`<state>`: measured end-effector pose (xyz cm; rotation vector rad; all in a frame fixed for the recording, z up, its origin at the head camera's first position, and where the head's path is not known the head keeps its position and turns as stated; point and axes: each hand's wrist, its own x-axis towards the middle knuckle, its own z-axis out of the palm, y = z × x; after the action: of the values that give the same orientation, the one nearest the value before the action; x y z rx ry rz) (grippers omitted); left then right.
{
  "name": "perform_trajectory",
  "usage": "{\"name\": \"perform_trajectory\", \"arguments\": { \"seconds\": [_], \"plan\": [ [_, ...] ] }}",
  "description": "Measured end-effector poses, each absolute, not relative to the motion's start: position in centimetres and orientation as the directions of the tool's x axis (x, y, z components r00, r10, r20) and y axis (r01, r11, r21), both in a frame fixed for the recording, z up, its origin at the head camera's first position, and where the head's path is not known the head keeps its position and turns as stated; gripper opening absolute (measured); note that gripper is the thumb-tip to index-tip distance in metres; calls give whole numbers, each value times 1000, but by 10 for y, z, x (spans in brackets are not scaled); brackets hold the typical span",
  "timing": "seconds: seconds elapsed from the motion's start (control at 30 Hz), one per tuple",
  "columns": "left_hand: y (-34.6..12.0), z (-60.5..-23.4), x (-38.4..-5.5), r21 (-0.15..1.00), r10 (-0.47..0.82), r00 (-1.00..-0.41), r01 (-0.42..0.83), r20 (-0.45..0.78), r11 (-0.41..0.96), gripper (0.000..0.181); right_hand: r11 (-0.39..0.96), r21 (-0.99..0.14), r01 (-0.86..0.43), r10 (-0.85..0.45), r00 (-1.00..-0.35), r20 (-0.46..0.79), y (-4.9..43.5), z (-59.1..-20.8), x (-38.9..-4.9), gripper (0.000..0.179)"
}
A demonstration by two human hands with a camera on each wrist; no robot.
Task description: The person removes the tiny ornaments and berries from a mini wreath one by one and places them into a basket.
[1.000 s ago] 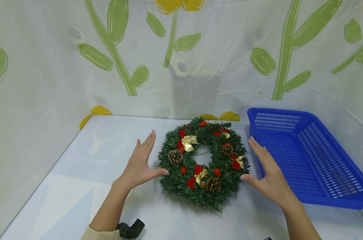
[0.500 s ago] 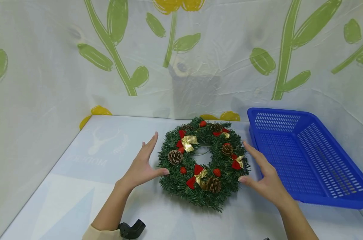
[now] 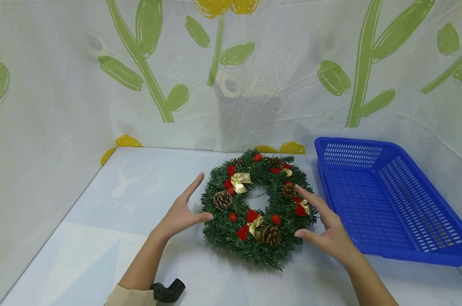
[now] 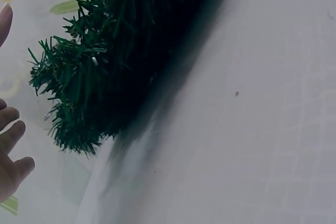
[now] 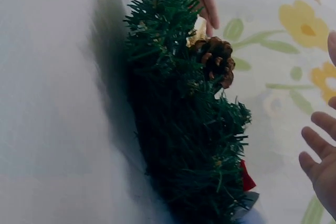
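Observation:
A green Christmas wreath (image 3: 231,238) lies on the table, trimmed with pinecones (image 3: 223,200), red berries and red-and-gold bows (image 3: 240,182). At its left side, my left hand (image 3: 177,219) is held with thumb and fingers spread apart, the thumb tip near the greenery. On the other side my right hand (image 3: 330,233) has its fingers extended, with the fingertips over the wreath's right part near a pinecone. Neither hand grips anything. In the left wrist view the wreath's edge (image 4: 121,61) stands apart from the fingers; the right wrist view shows the wreath's side (image 5: 178,103) and my right fingers (image 5: 315,142).
A blue perforated plastic basket (image 3: 391,204) stands on the right of the table, just beyond my right hand. White sheeting (image 3: 250,102) printed with green stems and yellow flowers encloses the back and sides. The pale tabletop (image 3: 112,221) extends to the left.
My right hand has moved left, from beside the wreath to over its right edge. The left hand has tilted slightly, its fingertips shifting right and lower. The wreath has stayed in place.

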<state>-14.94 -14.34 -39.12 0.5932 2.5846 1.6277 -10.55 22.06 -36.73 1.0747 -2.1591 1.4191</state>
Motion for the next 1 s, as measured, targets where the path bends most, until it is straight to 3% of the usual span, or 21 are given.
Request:
{"name": "perform_trajectory", "arguments": {
  "seconds": [0.23,0.5,0.7,1.0],
  "plan": [
    [-144,-403,-155,909,356,-911,314,207,274,98,195,-641,-743,-420,-654,629,216,-375,-107,88],
    [-140,-414,-158,914,360,-911,307,201,266,96,150,-639,-754,-434,-631,643,210,-381,-108,87],
    [-141,-419,-160,923,359,-908,311,218,226,95,167,-651,-741,-440,-647,623,206,-385,-106,87],
    [-148,-437,-165,929,431,-853,362,296,80,95,244,-682,-690,-466,-700,541,201,-393,-105,91]
  ]
}}
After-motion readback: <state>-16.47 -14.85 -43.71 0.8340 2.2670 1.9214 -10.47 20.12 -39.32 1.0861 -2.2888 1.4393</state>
